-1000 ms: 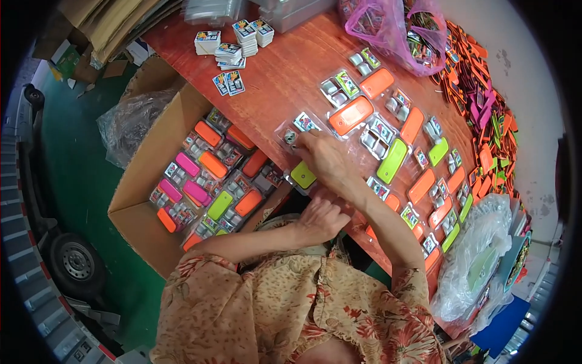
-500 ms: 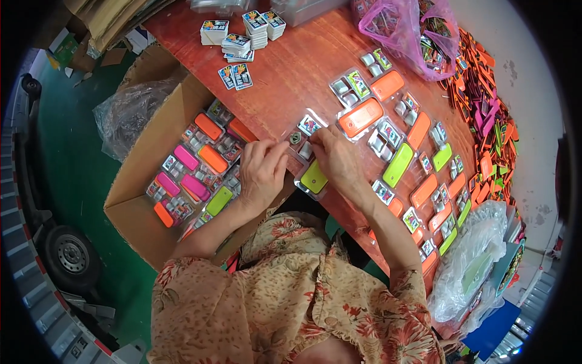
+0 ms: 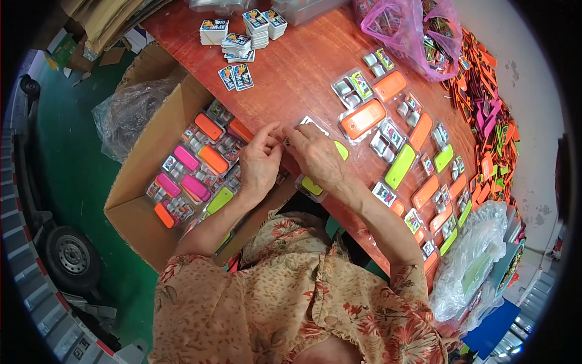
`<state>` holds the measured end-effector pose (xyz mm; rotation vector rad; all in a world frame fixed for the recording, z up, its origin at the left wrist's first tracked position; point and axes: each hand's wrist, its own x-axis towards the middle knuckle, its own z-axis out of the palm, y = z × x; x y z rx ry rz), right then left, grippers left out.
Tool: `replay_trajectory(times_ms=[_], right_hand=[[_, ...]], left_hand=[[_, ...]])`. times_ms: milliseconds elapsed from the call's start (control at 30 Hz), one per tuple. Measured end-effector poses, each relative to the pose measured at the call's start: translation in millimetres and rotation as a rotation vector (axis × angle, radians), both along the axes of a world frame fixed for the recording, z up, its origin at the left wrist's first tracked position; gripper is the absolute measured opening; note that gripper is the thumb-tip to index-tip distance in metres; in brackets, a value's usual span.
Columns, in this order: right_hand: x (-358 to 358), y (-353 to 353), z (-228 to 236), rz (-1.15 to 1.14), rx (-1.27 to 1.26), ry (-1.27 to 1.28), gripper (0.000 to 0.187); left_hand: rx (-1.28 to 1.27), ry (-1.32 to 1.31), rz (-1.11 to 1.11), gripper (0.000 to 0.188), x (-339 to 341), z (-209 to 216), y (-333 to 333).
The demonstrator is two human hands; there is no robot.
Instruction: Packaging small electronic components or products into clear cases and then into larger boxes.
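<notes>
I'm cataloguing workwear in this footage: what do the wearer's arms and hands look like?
The left hand and right hand are ungloved. The forearms are uncovered below loose, short tan sleeves printed with dark spots and red flowers.

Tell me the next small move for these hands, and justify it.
Probably ease the right hand aside slightly: it nearly meets the left hand, and hides what lies just beyond the lime-green case at the edge of the table. Whether they pinch anything is hard to tell, so a clearer view might help.
</notes>
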<state>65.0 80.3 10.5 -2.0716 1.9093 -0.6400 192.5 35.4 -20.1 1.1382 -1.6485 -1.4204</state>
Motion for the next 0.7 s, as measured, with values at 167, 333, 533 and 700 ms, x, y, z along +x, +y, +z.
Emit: replay_trajectory(times_ms=[167, 333, 533, 700], right_hand=[[-1, -5, -1, 0.054, -0.028, -0.133, 0.023], [8, -3, 5, 0.159, -0.172, 0.120, 0.010], [5, -2, 6, 0.141, -0.165, -0.191, 0.013], [-13, -5, 22, -0.066, -0.004, -0.348, 0.014]], left_hand=[[0.011, 0.003, -0.004, 0.033, 4, -11, -6], [0.145, 0.093, -0.065, 0.035, 5, 0, -10], [0.197, 0.071, -0.047, 0.038, 4, 1, -13], [0.083, -0.042, -0.028, 0.036, 2, -2, -10]])
